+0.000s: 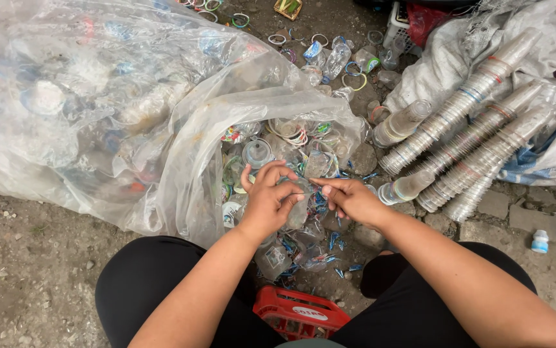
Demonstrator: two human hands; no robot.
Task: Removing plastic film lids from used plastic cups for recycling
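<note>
My left hand grips a clear plastic cup just in front of the mouth of a big clear plastic bag stuffed with cups and bottles. My right hand pinches at the rim of the same cup, fingertips meeting my left fingers. Under both hands lies a heap of loose clear cups, coloured lid rings and blue plastic scraps. My knees in black trousers frame the heap.
Long stacks of nested clear cups lie on a white sack at the right. A red plastic crate sits between my legs. Rings and bottles litter the dirt ground behind. A small white bottle stands at the far right.
</note>
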